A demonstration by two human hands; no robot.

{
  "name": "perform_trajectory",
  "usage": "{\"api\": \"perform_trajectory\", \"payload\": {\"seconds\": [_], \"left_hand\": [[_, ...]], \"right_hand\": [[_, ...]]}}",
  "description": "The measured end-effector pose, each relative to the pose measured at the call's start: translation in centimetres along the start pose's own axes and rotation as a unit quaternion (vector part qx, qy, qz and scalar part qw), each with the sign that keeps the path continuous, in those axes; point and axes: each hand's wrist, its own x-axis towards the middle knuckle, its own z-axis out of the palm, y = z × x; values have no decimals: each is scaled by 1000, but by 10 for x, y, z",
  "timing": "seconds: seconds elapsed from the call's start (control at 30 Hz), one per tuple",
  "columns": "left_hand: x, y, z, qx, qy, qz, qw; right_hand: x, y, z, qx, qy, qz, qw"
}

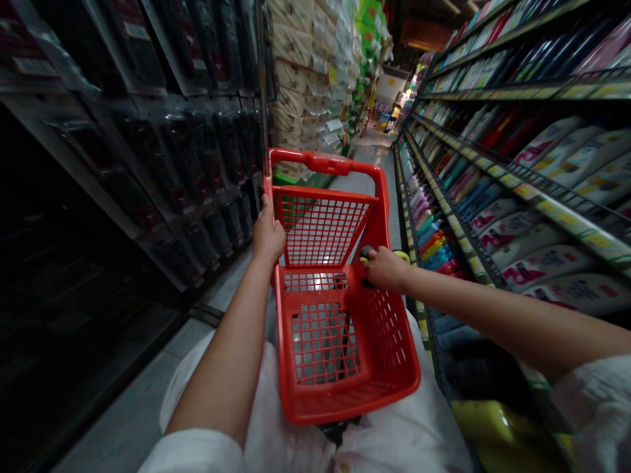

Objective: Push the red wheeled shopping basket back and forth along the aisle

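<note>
In front of me stands a red plastic shopping basket (286, 328) with grid walls and a raised handle frame at its far end. My left hand (269, 235) is closed round the basket's left upright edge, thumb toward the inside. My right hand (387, 268) is closed at the right side wall, around a dark item with yellow parts (365, 253). Its kind is unclear, as the fingers cover most of it. Through the mesh bottom the floor shows.
Shelves of bottles (547, 171) line the right side closely. On the left hangs a rack of dark packaged goods (197, 144), with stacked tan packs (296, 85) beyond it. A grey tiled aisle floor (369, 148) runs ahead. A yellow container (483, 420) sits low at the right.
</note>
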Motion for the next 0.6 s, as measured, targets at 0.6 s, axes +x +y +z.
{"api": "perform_trajectory", "payload": {"seconds": [0.6], "left_hand": [[-4, 0, -6, -14, 27, -4, 1000]], "right_hand": [[-10, -12, 1, 19, -51, -58, 997]]}}
